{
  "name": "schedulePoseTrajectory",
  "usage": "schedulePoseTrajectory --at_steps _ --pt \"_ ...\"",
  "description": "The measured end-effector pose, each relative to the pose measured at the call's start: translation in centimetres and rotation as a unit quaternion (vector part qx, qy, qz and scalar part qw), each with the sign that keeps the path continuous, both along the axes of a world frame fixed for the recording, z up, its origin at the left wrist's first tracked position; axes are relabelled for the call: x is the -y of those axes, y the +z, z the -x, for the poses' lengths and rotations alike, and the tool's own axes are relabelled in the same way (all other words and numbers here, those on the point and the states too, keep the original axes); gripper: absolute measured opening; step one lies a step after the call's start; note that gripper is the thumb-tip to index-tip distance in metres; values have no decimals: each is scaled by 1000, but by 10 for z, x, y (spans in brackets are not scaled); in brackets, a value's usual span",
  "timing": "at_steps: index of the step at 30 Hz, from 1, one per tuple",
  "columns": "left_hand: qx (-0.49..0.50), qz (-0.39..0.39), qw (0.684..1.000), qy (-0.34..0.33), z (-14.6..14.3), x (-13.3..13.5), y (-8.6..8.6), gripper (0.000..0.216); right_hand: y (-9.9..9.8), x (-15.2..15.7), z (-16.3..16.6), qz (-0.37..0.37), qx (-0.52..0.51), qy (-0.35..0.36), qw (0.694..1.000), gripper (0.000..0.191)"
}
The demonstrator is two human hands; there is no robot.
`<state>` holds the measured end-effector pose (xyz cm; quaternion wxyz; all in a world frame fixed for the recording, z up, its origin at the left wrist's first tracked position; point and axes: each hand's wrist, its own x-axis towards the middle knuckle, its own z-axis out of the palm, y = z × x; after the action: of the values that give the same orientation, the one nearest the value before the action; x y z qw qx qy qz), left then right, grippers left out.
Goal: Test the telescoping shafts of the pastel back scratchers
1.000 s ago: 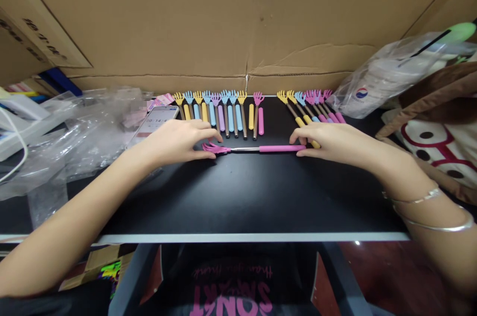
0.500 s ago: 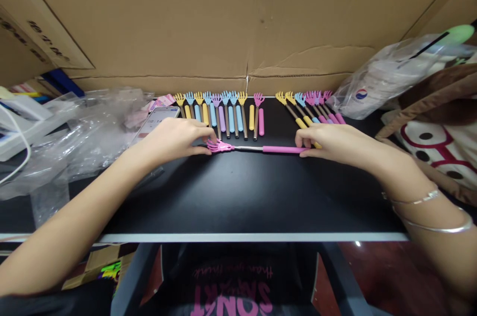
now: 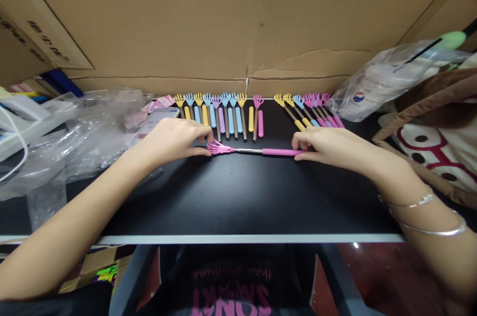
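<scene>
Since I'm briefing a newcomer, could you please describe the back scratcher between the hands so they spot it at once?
On the black table, find the left hand and the right hand. Between them is a pink back scratcher; unlike the scratchers lined up behind, it runs left to right.

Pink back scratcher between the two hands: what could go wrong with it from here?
The pink back scratcher might slip or spring away if tugged, since the left hand has only its fingertips at the prongs of the claw head.
The right hand, at the handle's end, is close to the slanted back scratchers and could nudge them out of line.
The left hand also overlaps the phone in view, so it may bump it.
</scene>
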<state>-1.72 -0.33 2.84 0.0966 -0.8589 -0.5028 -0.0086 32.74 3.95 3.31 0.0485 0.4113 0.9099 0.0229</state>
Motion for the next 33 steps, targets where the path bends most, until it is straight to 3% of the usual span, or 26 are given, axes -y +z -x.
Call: schedulePoseTrajectory --at_steps 5,16,25,33 --pt "-18 4 1000 1 -1 1 0 30 0 8 10 4 -41 34 999 19" --pt "-23 22 999 19 -7 3 0 26 6 19 18 123 -36 45 991 28" --pt "44 48 997 -43 -24 10 -10 29 3 32 35 129 -80 76 986 25" --pt "64 -2 994 -93 -30 9 -22 18 5 36 38 157 -82 65 982 18"
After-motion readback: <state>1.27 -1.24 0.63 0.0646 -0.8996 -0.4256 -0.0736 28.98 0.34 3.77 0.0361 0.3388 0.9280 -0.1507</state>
